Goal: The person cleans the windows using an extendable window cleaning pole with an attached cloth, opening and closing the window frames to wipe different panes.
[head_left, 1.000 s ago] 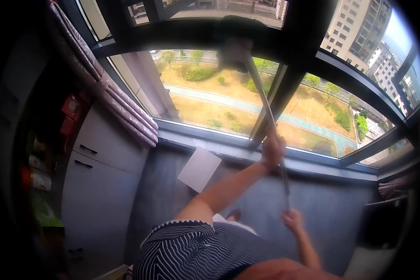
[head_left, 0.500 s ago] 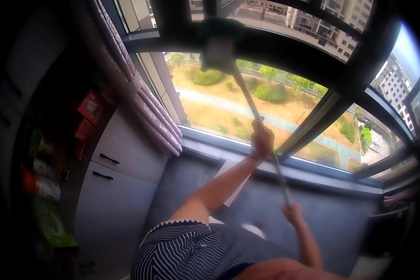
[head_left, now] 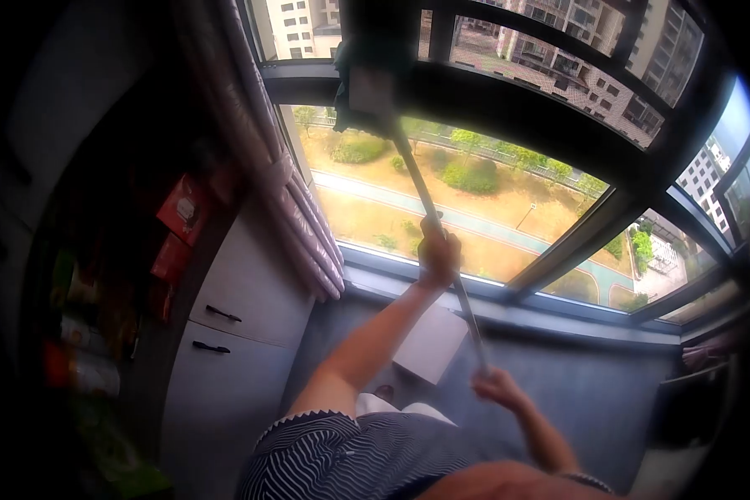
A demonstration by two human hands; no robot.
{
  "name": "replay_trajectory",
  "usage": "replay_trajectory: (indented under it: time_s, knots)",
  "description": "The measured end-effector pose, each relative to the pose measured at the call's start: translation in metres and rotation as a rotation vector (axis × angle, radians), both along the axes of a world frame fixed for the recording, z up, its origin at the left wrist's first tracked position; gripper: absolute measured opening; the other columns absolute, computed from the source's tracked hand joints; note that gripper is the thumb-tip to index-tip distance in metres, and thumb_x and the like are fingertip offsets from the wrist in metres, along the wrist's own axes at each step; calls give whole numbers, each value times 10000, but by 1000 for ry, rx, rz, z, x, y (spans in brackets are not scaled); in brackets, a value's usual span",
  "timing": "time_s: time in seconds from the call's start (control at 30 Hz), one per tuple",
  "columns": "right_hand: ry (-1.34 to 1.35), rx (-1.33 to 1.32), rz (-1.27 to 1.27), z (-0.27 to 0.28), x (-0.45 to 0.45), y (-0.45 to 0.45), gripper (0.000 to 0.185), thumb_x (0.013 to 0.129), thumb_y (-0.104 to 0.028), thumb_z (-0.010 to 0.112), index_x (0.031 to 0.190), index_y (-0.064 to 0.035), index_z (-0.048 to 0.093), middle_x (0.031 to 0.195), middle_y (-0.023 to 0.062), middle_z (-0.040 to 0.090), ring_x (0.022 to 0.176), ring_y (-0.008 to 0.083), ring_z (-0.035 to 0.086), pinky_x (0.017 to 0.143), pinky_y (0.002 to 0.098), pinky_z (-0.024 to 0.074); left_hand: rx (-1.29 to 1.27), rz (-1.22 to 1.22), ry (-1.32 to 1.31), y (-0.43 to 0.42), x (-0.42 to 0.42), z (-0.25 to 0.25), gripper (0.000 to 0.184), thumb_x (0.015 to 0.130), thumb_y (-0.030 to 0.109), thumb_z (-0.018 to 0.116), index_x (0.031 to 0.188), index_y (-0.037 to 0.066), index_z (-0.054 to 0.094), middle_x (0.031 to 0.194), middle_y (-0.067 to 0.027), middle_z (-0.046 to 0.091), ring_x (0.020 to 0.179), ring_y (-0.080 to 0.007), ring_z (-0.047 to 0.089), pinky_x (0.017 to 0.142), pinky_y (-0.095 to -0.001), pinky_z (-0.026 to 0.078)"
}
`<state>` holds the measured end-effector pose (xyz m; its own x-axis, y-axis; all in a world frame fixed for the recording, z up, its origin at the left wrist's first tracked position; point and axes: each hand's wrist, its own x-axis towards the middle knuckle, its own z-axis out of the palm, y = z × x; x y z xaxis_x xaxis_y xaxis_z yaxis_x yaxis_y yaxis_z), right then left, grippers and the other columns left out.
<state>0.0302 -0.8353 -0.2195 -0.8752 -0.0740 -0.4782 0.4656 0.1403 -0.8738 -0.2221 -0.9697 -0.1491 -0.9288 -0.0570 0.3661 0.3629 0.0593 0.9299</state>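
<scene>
A long-handled mop (head_left: pixel 416 177) slants up across the window, and both my hands grip its pole. My left hand (head_left: pixel 439 257) wraps round the middle of the pole, arm stretched forward. Lower down, my right hand (head_left: pixel 498 388) is closed round the pole near its bottom end. The mop's dark green cloth head (head_left: pixel 375 79), with a pale plate on it, is up at the window's dark horizontal frame bar (head_left: pixel 508 104). Whether the cloth presses on glass or frame is hard to tell in the shadow.
A gathered patterned curtain (head_left: pixel 296 208) hangs at the left of the window. Beside it stand a pale cabinet (head_left: pixel 233 367) with black handles and shelves with red boxes (head_left: pixel 181 208). A pale flat-topped box (head_left: pixel 432 343) lies below the sill (head_left: pixel 392 271).
The mop head has shifted left relative to the window, and both hands have moved left with the pole. The view has turned a little, showing more of the pale box.
</scene>
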Motion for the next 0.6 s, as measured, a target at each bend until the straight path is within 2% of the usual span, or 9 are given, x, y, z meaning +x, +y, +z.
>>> replay_trajectory:
  time_s: [0.07, 0.17, 0.2, 0.33, 0.4, 0.43, 0.5, 0.53, 0.6]
  knots:
    - [-32, -228, 39, 6, 0, 5, 121, 814, -134, 598, 844, -30, 546, 614, 15, 521, 491, 90, 495, 445, 243, 413, 6, -2, 4, 5, -2, -6, 342, 775, 69, 455, 1093, -13, 361, 632, -71, 467, 532, -164, 492, 507, -298, 415]
    - [-93, -276, -44, 19, -1, 6, 124, 819, -136, 598, 835, -31, 535, 589, -1, 492, 462, 78, 468, 408, 235, 385, 8, -11, 161, 5, -2, 27, 342, 772, 71, 461, 1090, -19, 371, 637, -75, 481, 541, -164, 497, 520, -297, 420]
    - [-29, -270, -66, 29, -3, 1, 124, 819, -138, 598, 826, -33, 533, 584, -5, 484, 455, 73, 459, 399, 228, 373, 0, -11, 244, 6, -8, 41, 341, 771, 71, 459, 1089, -19, 375, 637, -78, 485, 543, -166, 498, 525, -297, 421]
    - [220, -223, -144, 101, -42, -16, 120, 817, -139, 595, 796, -45, 523, 561, -24, 445, 423, 51, 417, 362, 203, 326, 125, -77, 323, 9, -47, 144, 322, 752, 27, 447, 1067, -13, 388, 632, -22, 448, 511, -93, 450, 472, -235, 369]
    - [312, -143, -180, 154, -71, -21, 117, 822, -135, 584, 820, -42, 514, 555, -27, 431, 408, 44, 393, 354, 200, 311, 163, -56, 398, 8, -72, 214, 314, 738, 22, 463, 1043, -8, 398, 643, -24, 458, 527, -89, 472, 481, -226, 386]
    - [383, -149, -140, 173, -87, -21, 117, 831, -135, 568, 843, -36, 507, 551, -26, 423, 404, 46, 384, 352, 200, 303, 164, -25, 513, 9, -95, 245, 310, 733, 34, 476, 1031, -12, 407, 661, -55, 482, 554, -123, 516, 495, -255, 415]
    - [550, -258, -105, 225, -109, -32, 201, 839, -124, 548, 984, -7, 473, 569, -21, 422, 406, 45, 365, 353, 197, 296, 41, 54, 512, -5, -97, 331, 316, 709, 68, 512, 988, -51, 421, 760, -185, 541, 630, -260, 581, 574, -329, 466]
    - [665, -302, -45, 244, -119, -36, 349, 836, -102, 536, 1145, 3, 411, 622, 2, 451, 423, 45, 379, 364, 191, 318, 9, 54, 524, -11, -104, 366, 314, 703, 75, 520, 970, -60, 423, 788, -213, 546, 664, -288, 588, 608, -344, 475]
    - [893, -296, -31, 267, -132, -54, 523, 823, -69, 526, 1286, -11, 290, 697, 32, 486, 468, 55, 422, 389, 186, 356, -16, 38, 597, -22, -110, 399, 318, 705, 74, 518, 973, -62, 411, 804, -224, 546, 689, -298, 589, 621, -361, 478]
